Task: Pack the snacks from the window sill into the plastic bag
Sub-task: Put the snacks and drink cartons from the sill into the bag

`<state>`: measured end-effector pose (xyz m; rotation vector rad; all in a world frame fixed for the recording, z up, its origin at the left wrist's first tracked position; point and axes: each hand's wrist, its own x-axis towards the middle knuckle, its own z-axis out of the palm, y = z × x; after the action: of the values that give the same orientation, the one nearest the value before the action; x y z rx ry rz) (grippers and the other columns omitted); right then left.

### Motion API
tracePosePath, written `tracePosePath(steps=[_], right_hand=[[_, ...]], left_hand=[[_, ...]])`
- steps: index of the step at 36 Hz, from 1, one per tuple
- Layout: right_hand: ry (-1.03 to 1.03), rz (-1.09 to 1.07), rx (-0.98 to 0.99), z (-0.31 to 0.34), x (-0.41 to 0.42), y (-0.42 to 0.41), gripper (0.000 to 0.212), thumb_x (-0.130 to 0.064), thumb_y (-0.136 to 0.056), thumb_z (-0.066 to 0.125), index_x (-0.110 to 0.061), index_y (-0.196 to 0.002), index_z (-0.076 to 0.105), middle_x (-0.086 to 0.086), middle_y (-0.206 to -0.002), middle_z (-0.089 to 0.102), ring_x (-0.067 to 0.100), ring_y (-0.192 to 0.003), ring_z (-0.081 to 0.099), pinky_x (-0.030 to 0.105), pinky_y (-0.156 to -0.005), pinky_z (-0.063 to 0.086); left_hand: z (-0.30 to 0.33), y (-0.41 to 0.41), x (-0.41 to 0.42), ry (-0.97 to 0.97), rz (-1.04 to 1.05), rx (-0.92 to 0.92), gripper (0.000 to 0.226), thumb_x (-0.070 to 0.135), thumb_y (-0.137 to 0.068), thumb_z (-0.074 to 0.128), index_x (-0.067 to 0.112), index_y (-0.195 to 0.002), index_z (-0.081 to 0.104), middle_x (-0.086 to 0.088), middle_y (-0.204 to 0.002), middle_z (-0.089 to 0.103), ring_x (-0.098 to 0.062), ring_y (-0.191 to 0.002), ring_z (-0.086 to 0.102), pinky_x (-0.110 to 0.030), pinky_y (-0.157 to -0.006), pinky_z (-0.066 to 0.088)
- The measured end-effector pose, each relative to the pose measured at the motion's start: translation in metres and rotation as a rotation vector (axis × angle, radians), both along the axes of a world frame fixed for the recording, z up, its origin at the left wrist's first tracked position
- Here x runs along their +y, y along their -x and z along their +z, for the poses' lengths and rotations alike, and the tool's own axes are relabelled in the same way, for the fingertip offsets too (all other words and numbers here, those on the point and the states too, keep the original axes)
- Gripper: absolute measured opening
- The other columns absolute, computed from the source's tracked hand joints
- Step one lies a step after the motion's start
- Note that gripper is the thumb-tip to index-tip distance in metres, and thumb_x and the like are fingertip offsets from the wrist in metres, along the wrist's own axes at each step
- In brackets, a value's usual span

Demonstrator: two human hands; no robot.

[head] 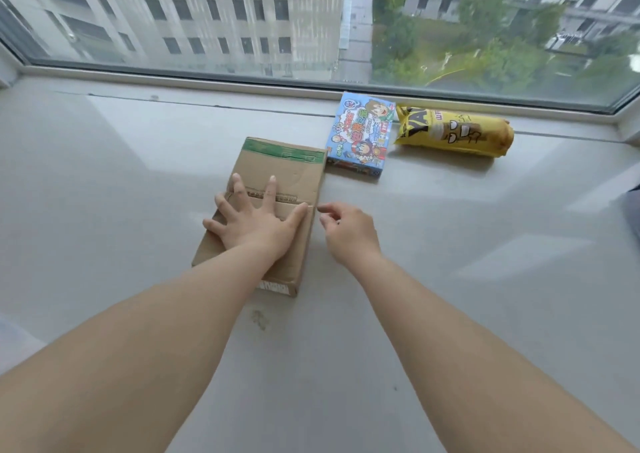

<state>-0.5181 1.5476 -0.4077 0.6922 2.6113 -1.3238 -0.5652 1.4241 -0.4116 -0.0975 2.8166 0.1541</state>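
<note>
A flat brown cardboard box (294, 172) with green tape at its far end lies on the pale window sill (450, 262). My left hand (254, 222) rests flat on its top, fingers spread. Just beyond the box's right edge, my right hand (348, 232) hovers with fingers loosely curled and nothing in it. A blue cartoon-printed snack box (362, 133) lies just behind the cardboard box on the right. Further right is a yellow snack bag (453, 130) on its side. No plastic bag is in view.
The window glass and its frame (311, 85) run along the back of the sill, close behind the snacks. A dark object (633, 210) pokes in at the right edge. A small stain (259, 319) marks the sill near the box.
</note>
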Motion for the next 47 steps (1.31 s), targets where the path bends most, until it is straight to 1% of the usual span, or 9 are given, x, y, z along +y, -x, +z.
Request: tracePosePath(steps=[6, 17, 20, 24, 31, 35, 40, 43, 47], right_hand=[[-0.236, -0.318, 0.037, -0.004, 0.068, 0.055, 0.036, -0.026, -0.092, 0.052, -0.015, -0.127, 0.052, 0.009, -0.128, 0.05, 0.026, -0.117, 0.048, 0.031, -0.093, 0.04], [-0.072, -0.559, -0.179, -0.014, 0.098, 0.133, 0.102, -0.066, -0.055, 0.077, -0.006, -0.13, 0.045, 0.011, -0.133, 0.048, 0.031, -0.124, 0.044, 0.038, -0.098, 0.04], [0.09, -0.528, -0.161, -0.013, 0.105, 0.138, 0.091, -0.055, -0.06, 0.081, -0.003, -0.128, 0.048, 0.009, -0.133, 0.051, 0.029, -0.123, 0.048, 0.035, -0.102, 0.039], [0.048, -0.515, -0.1, -0.004, 0.102, 0.133, 0.069, -0.048, -0.072, 0.076, -0.005, -0.122, 0.055, 0.007, -0.127, 0.056, 0.023, -0.114, 0.056, 0.029, -0.09, 0.044], [-0.517, -0.131, -0.14, 0.045, 0.127, 0.12, 0.056, -0.054, -0.077, 0.067, -0.011, -0.112, 0.057, 0.007, -0.11, 0.062, 0.028, -0.105, 0.058, 0.03, -0.069, 0.04], [-0.785, 0.049, -0.291, 0.056, 0.161, 0.109, 0.065, -0.067, -0.071, 0.064, -0.02, -0.117, 0.059, 0.008, -0.116, 0.051, 0.029, -0.115, 0.044, 0.036, -0.085, 0.042], [-0.923, 0.165, -0.33, 0.065, 0.201, 0.106, 0.07, -0.071, -0.07, 0.061, -0.034, -0.129, 0.055, 0.012, -0.134, 0.041, 0.03, -0.133, 0.026, 0.041, -0.107, 0.028], [-0.863, 0.222, -0.349, 0.063, 0.22, 0.113, 0.07, -0.069, -0.071, 0.061, -0.038, -0.133, 0.051, 0.012, -0.153, 0.023, 0.03, -0.146, -0.001, 0.049, -0.117, 0.004], [-0.726, 0.214, -0.401, 0.054, 0.239, 0.119, 0.083, -0.074, -0.064, 0.062, -0.037, -0.137, 0.047, 0.009, -0.158, 0.01, 0.029, -0.146, -0.008, 0.053, -0.117, 0.0]], left_hand=[[-0.015, 0.018, 0.001, 0.0, -0.011, 0.139, 0.068, 0.08, -0.079, 0.013, 0.057, -0.142, 0.003, 0.003, -0.155, -0.015, -0.032, -0.133, 0.011, -0.055, -0.105, 0.016], [-0.029, 0.04, -0.002, 0.034, -0.07, 0.223, 0.066, 0.079, -0.08, 0.013, 0.058, -0.141, 0.001, 0.005, -0.153, -0.012, -0.03, -0.129, 0.018, -0.048, -0.1, 0.021], [-0.029, 0.041, -0.003, 0.038, -0.068, 0.222, 0.066, 0.079, -0.079, 0.013, 0.058, -0.14, 0.0, 0.005, -0.153, -0.012, -0.03, -0.129, 0.018, -0.049, -0.1, 0.021], [-0.024, 0.041, -0.001, 0.042, -0.067, 0.185, 0.066, 0.08, -0.079, 0.012, 0.058, -0.14, -0.002, 0.005, -0.153, -0.013, -0.03, -0.129, 0.018, -0.049, -0.1, 0.021], [-0.009, 0.048, 0.009, 0.067, -0.033, 0.079, 0.07, 0.082, -0.078, 0.007, 0.055, -0.141, -0.009, 0.0, -0.153, -0.014, -0.036, -0.126, 0.024, -0.052, -0.1, 0.025], [-0.004, 0.056, 0.037, 0.039, 0.01, 0.029, 0.071, 0.079, -0.081, 0.008, 0.051, -0.143, -0.01, -0.005, -0.153, -0.017, -0.039, -0.128, 0.021, -0.056, -0.101, 0.024], [-0.008, 0.071, 0.064, 0.02, 0.01, 0.038, 0.072, 0.078, -0.081, 0.009, 0.049, -0.144, -0.009, -0.006, -0.154, -0.016, -0.04, -0.13, 0.018, -0.059, -0.102, 0.022], [-0.011, 0.083, 0.074, 0.023, 0.009, 0.063, 0.072, 0.079, -0.081, 0.009, 0.05, -0.144, -0.008, -0.006, -0.154, -0.014, -0.04, -0.128, 0.02, -0.059, -0.103, 0.022], [-0.014, 0.096, 0.084, 0.034, 0.005, 0.082, 0.071, 0.079, -0.08, 0.008, 0.05, -0.144, -0.006, -0.006, -0.154, -0.011, -0.038, -0.126, 0.022, -0.057, -0.103, 0.022]])
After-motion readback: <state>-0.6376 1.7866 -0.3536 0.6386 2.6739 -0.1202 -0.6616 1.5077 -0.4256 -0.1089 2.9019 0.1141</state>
